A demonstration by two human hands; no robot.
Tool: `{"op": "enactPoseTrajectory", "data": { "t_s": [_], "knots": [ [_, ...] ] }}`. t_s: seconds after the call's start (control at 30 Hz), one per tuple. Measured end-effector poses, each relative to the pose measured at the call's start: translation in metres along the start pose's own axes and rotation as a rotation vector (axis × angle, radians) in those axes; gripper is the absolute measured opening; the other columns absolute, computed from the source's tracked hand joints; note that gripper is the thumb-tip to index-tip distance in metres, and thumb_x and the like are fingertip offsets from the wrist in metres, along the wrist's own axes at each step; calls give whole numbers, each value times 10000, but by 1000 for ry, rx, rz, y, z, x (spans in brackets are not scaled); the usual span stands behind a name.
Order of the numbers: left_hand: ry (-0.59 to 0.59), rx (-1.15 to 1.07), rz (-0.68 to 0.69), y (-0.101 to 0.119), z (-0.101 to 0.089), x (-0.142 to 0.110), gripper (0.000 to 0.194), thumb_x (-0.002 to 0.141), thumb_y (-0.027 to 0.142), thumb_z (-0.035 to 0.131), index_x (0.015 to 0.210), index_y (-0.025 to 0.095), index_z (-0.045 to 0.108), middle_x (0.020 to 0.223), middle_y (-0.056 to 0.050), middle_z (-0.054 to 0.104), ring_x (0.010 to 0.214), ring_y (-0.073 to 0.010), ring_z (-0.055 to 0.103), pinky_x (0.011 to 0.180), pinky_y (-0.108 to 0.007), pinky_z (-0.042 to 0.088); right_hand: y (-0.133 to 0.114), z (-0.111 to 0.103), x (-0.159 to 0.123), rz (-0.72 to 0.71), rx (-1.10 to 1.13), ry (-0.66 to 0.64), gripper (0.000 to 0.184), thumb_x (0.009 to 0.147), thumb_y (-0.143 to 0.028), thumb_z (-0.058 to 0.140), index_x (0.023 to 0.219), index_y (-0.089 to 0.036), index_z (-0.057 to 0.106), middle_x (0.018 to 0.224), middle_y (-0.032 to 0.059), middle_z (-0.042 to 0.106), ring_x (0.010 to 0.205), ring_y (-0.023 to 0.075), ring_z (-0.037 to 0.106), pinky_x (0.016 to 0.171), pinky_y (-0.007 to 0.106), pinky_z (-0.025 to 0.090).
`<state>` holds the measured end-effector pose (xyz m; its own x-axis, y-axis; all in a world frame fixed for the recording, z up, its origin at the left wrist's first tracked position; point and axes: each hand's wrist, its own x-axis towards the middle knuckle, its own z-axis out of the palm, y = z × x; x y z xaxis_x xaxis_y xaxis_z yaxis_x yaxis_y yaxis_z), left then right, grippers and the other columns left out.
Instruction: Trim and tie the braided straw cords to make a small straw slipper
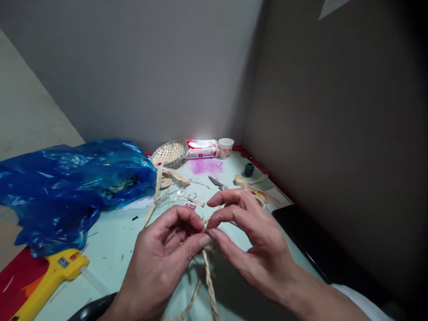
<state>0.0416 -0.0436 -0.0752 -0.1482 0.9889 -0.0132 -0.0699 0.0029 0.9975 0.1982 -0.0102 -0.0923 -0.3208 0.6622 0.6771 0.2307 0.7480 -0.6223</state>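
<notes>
A pale braided straw cord (210, 285) hangs down from between my hands, and a second length of it runs toward the lower left. My left hand (167, 254) pinches the top of the cord between thumb and forefinger. At the same spot, the thumb and middle finger of my right hand (254, 240) come together on the cord's end, with the index finger lifted apart. My fingertips hide the exact point of contact. Just beyond my right hand lie scissors (217, 183), their handles partly covered by it.
A blue plastic bag (73, 183) fills the left side, with a yellow glue gun (50, 281) below it. Behind stand a woven basket (170, 153), a tissue pack (202, 150) and a paper cup (226, 148). A dark spool (248, 169) and black device (307, 236) are right.
</notes>
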Motion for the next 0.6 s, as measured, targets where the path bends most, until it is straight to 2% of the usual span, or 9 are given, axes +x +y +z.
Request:
{"op": "enactPoseTrajectory", "data": {
  "t_s": [0.1,0.2,0.33,0.43,0.6],
  "knots": [
    [-1,40,4,3,1,-1,130,646,156,780,659,205,661,685,44,637,670,-111,618,632,-159,517,-2,-2,0,-9,16,-27,94,853,-107,644,871,-199,642,1039,61,619,1003,203,579,897,355,433],
    [-22,93,23,4,-1,-1,131,652,163,777,662,210,655,694,44,639,693,-116,626,649,-157,518,-3,-4,2,54,87,-76,65,866,-136,649,874,-201,640,1067,62,616,1021,196,584,877,327,457],
    [-129,187,71,0,-9,3,99,722,173,728,708,214,639,720,35,629,712,-128,627,664,-176,520,-5,-6,3,82,136,-141,79,866,-114,645,888,-190,644,1086,63,617,1043,183,584,916,306,459],
    [-190,234,106,-4,-11,3,87,750,152,687,732,213,627,729,29,620,710,-135,612,668,-194,513,-9,-5,3,45,127,-187,104,870,-88,621,914,-177,651,1090,81,626,1060,197,575,934,325,465],
    [-150,197,133,-5,-5,-3,77,752,173,674,704,214,630,700,36,605,680,-129,583,643,-189,481,-12,-3,3,-92,62,-152,146,889,-56,568,957,-146,661,1049,102,646,989,202,578,893,356,488]
  ]
}}
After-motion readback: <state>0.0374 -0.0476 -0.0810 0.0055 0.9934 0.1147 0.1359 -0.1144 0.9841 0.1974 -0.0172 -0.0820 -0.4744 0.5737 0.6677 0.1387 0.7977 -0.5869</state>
